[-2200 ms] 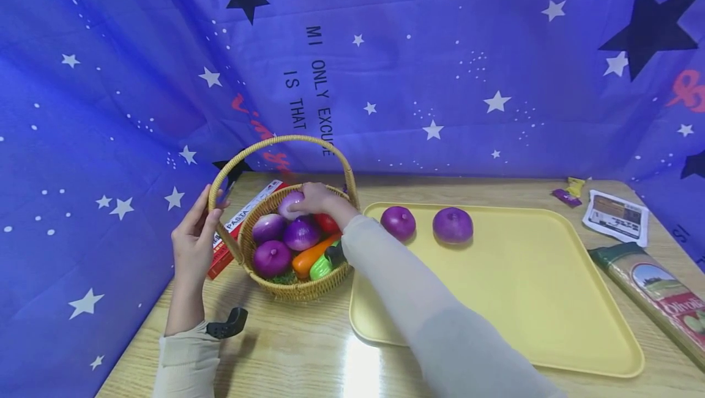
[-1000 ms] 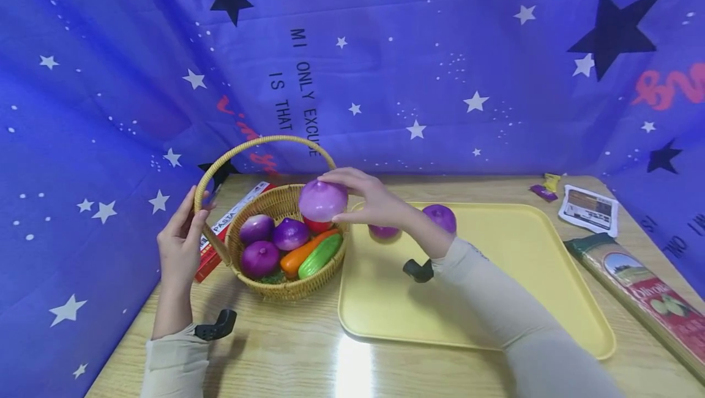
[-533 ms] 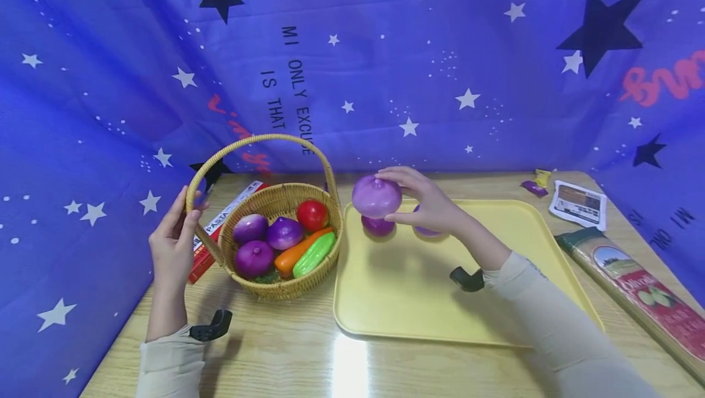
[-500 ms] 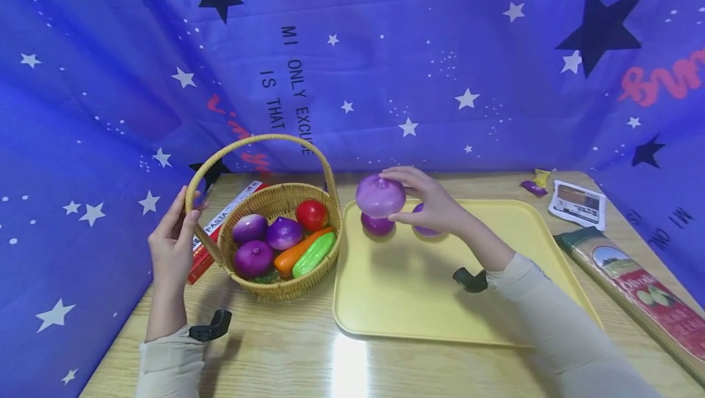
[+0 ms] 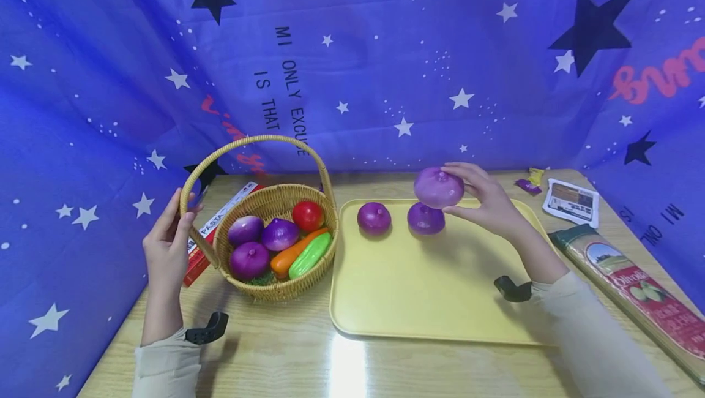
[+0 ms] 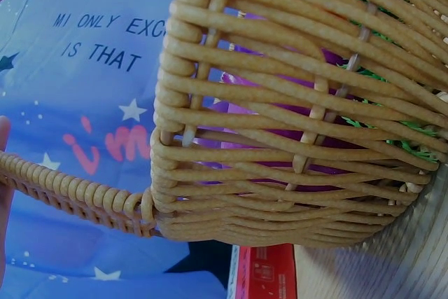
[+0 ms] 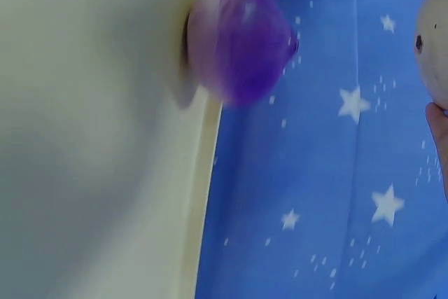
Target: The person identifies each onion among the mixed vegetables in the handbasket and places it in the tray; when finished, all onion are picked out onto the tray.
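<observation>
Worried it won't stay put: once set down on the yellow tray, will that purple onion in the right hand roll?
Probably only a little: the onion looks squat, like the two sitting still on the tray. It seems light, since the right hand holds it by the fingertips.

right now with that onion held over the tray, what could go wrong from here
1. The right hand holds the purple onion in its fingertips above another onion on the yellow tray; if let go there, it might strike that one and roll.
2. Both onions on the tray sit near its far rim, so a knock could send one over it.
3. The left hand holds only the basket handle; a tug might tip the basket.
</observation>
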Demonstrator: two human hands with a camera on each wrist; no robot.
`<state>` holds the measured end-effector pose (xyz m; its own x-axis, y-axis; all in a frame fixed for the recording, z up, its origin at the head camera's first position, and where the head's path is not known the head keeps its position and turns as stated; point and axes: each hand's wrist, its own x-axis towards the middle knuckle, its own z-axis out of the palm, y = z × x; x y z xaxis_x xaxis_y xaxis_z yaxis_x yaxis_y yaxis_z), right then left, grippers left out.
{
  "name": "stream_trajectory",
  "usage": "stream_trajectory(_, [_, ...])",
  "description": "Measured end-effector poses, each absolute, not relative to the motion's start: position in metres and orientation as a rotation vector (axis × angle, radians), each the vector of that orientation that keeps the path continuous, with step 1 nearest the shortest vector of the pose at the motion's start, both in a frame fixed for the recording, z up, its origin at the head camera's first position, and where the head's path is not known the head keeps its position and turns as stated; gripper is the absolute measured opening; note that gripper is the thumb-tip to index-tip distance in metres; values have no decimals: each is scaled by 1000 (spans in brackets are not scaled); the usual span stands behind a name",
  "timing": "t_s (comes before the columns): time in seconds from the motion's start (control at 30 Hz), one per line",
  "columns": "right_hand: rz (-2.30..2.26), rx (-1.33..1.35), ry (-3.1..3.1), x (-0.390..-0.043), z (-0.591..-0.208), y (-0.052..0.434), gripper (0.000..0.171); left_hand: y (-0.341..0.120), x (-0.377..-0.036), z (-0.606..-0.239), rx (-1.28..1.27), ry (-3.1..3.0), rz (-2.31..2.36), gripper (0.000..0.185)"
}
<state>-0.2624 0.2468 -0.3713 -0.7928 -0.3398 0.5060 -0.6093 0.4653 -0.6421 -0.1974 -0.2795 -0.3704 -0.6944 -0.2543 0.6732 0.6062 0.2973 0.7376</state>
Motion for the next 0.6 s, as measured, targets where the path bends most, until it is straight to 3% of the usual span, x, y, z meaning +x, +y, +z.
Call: stream_trajectory(0.6, [1381,450,-2528,-266,-419,322,74,-280,-198,-372,-321,-1835,-1505,43])
